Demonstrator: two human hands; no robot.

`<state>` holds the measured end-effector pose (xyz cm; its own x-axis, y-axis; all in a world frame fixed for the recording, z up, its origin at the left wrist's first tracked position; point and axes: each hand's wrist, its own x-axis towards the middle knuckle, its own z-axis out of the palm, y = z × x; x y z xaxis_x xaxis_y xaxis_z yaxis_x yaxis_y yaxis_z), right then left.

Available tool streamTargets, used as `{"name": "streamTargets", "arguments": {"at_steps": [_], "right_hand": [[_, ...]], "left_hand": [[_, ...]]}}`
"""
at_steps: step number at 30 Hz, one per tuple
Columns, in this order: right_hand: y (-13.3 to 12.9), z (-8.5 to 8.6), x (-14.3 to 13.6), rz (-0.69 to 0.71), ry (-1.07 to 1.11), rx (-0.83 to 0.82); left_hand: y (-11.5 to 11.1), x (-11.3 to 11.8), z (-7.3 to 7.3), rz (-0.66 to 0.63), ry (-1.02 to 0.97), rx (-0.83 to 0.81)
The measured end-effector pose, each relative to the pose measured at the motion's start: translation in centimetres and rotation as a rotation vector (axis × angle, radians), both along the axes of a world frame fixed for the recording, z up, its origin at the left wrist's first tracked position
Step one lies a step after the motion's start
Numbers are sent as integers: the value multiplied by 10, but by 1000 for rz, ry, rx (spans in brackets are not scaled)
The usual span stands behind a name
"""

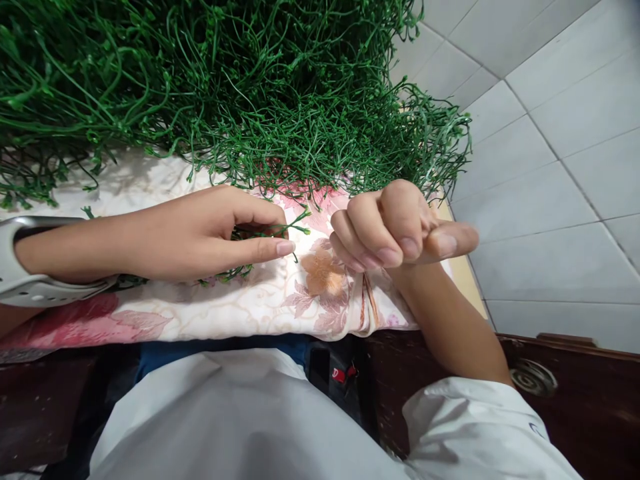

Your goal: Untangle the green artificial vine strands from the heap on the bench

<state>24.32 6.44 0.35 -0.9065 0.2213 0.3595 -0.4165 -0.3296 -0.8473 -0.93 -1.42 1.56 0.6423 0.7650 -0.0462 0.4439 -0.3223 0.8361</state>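
Observation:
My left hand (200, 230), with a watch (43, 257) on its wrist, lies low over the flowered cloth. Its thumb and fingers curl around an artificial green stem (295, 227), whose forked tip shows past the fingertips. More green bits show beneath that palm. To the right, my right hand (395, 227) is closed in a fist above the cloth, thumb pointing right. Whatever the fist may hold is hidden by the fingers. A large heap of artificial green stems (225, 87) with small budded tips lies just beyond both hands.
The flowered cloth (200, 313) covers the table, whose pale edge (467, 280) shows at right. Grey wall tiles (545, 220) rise alongside. Dark wood with a round metal fitting (533, 378) is at lower right. My white-shirted torso (240, 413) is close to the table's front edge.

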Motion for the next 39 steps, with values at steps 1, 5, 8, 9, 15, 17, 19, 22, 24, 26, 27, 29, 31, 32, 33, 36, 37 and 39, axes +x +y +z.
{"name": "streamTargets", "arguments": {"at_steps": [1,5,8,9,15,17,19,22,24,26,27,29,31,32,33,36,37,39], "right_hand": [[1,-1,0,8,7,-2],[1,-3,-1,15,20,-14],[-1,-3,-1,9,33,-33],[-1,-3,-1,3,35,-39],[-5,0,-4,-11,11,-43],[-5,1,-5,0,6,-42],[-4,2,-6,6,2,-42],[-4,2,-6,6,-1,-39],[-4,2,-5,10,4,-33],[-4,1,-5,19,12,-27],[-4,1,-4,25,17,-23],[-3,0,-3,30,10,-16],[-2,0,-2,28,-16,-9],[-2,0,-1,29,-26,-7],[-2,0,-1,29,-32,-9],[-3,-1,-1,32,-14,-15],[-3,-2,-1,31,-7,-16],[-5,-3,-2,22,-1,-17]], "left_hand": [[-1,1,2,-5,11,-2],[-1,2,8,-13,28,-13],[0,0,3,2,15,-1],[1,0,0,2,4,4],[1,-1,-4,13,-32,-2],[-1,0,1,20,-3,-12],[-2,1,4,28,27,-26],[-3,2,5,24,20,-22],[-3,2,4,13,6,-6],[-2,1,3,8,22,-5],[-2,1,3,13,34,-7],[-3,1,3,23,49,-13],[-3,1,3,25,46,-13],[-3,1,3,23,47,-13],[-3,2,2,19,42,-11],[-2,2,1,5,25,6],[-2,2,1,2,20,9],[-2,2,2,11,29,-2]]}}
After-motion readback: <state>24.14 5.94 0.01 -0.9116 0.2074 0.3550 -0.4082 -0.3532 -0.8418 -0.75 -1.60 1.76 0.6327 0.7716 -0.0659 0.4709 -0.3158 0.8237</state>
